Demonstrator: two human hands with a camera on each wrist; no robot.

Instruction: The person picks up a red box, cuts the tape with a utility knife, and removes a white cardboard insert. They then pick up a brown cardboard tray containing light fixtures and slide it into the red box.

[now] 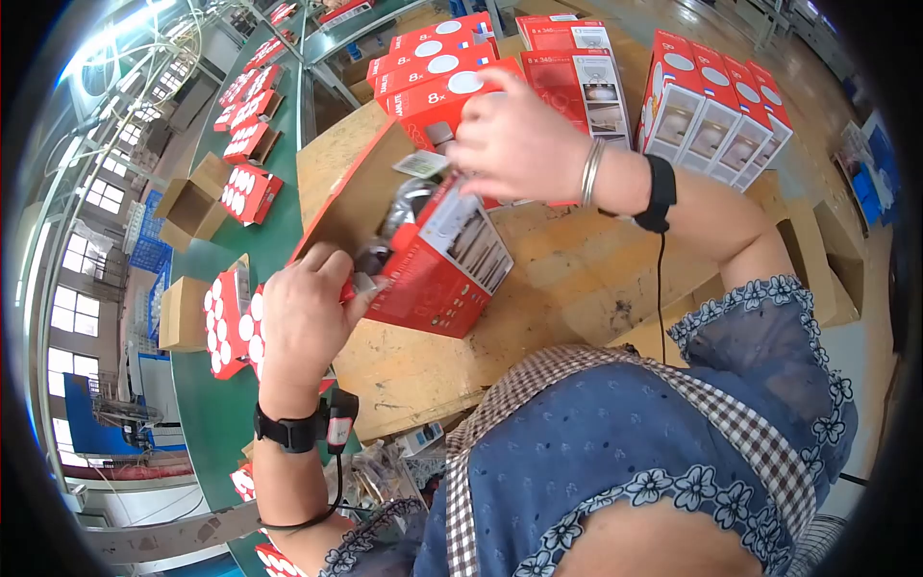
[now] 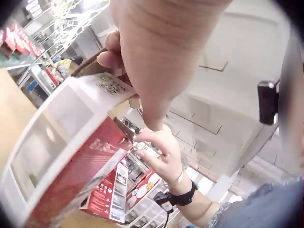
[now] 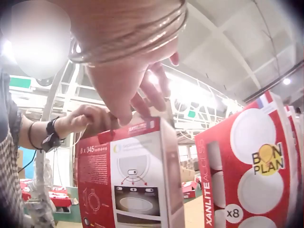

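Observation:
A red and white carton [image 1: 423, 279] stands tilted on the wooden table, its top open and brown inside. Silvery wrapped items [image 1: 409, 207] show within it. My left hand [image 1: 308, 313] grips the near-left rim, thumb outside and fingers bent over the edge. Over the opposite end hangs my right hand [image 1: 524, 139], its fingers loosely bent by the rim; in the right wrist view the right hand [image 3: 128, 80] reaches over the top of the carton [image 3: 133, 180]. A pale card [image 1: 421, 163] lies at the opening, near the right fingertips.
Closed red cartons [image 1: 442, 67] stand in a row behind the open one, and more cartons [image 1: 711, 111] stand at the right. Left of the table, a green surface [image 1: 207, 279] carries red packs and brown boxes [image 1: 192, 202]. An open brown carton [image 1: 822, 260] is at the right.

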